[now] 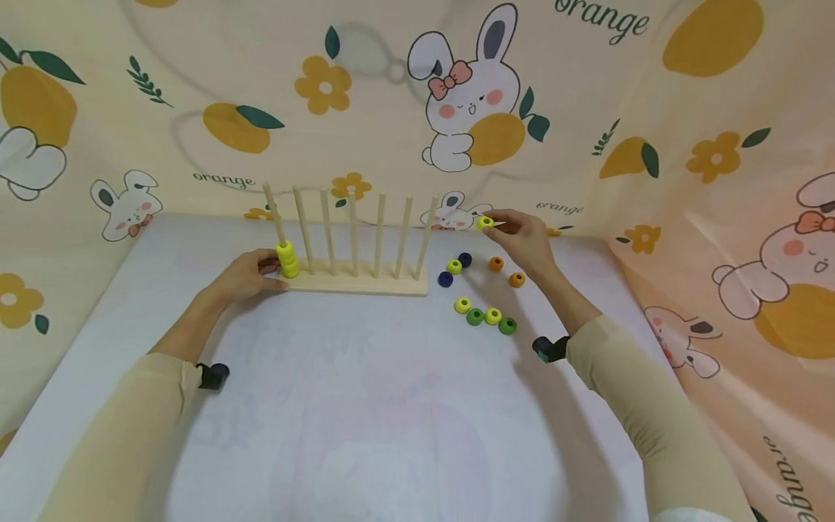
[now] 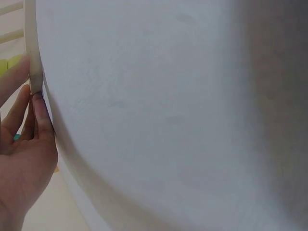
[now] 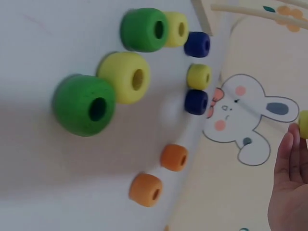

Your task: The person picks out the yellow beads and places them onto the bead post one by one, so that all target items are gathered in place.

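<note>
A wooden peg rack [image 1: 357,283] with a row of upright pegs stands toward the back of the table. Several yellow beads [image 1: 287,259] are stacked on its leftmost peg. My left hand [image 1: 246,277] grips the left end of the rack's base; in the left wrist view its fingers and thumb [image 2: 42,113] meet at the base's end. Raised above the table to the right of the rack, my right hand [image 1: 524,235] pinches a yellow bead [image 1: 485,222] at its fingertips. The right wrist view catches only part of this yellow bead [image 3: 303,124] at its edge.
Right of the rack lie two dark blue beads [image 1: 446,279] with a yellow bead [image 1: 454,267] between them, and two orange beads [image 1: 496,264]. Nearer the front, yellow [image 1: 493,316] and green beads [image 1: 507,325] alternate in a row. A printed cloth [image 1: 378,94] hangs behind the table.
</note>
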`<state>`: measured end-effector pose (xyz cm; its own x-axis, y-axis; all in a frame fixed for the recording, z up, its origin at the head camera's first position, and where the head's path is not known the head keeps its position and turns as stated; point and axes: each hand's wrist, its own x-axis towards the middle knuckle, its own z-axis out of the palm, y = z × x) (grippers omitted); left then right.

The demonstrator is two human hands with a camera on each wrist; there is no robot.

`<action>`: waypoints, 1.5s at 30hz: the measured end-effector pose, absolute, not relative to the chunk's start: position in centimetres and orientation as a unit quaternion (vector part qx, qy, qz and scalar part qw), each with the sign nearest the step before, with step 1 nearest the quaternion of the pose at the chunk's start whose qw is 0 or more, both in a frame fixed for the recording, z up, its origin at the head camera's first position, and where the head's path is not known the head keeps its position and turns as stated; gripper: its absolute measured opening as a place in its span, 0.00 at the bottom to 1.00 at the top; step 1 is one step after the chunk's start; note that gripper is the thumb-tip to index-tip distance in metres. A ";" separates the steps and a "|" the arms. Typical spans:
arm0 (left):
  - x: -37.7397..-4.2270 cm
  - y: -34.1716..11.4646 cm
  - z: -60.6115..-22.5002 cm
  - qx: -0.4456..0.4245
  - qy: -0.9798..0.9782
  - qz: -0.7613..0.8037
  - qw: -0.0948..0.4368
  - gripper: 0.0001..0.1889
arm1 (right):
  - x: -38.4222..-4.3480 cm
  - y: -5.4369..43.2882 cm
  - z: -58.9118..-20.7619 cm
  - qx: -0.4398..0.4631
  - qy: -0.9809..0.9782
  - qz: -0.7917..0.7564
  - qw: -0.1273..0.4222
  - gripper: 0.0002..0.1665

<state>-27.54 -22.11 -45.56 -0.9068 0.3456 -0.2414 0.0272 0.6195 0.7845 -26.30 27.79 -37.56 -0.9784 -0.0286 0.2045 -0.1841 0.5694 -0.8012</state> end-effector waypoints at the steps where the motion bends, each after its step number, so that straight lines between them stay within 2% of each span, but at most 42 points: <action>1: -27.5 -22.1 -45.6 0.105 0.880 0.424 0.188 0.42 | -26.3 27.7 -37.3 0.063 -0.881 0.461 0.085 0.20; 19: -27.6 -22.1 -45.7 0.105 0.880 0.423 0.191 0.43 | -27.1 25.6 -33.5 0.105 -0.872 0.470 0.088 0.20; 37: -27.5 -22.1 -45.6 0.109 0.878 0.426 0.191 0.42 | -27.6 21.1 -29.7 0.188 -0.857 0.472 0.091 0.19; 45: -27.6 -22.2 -45.7 0.113 0.875 0.430 0.191 0.42 | -28.2 18.4 -28.7 0.213 -0.837 0.499 0.072 0.18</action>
<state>-27.58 -22.18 -45.67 -0.9013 0.3620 -0.2380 0.0327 0.6048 0.7957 -28.20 18.45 -28.72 -0.8993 -0.2843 0.3322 -0.4274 0.4117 -0.8049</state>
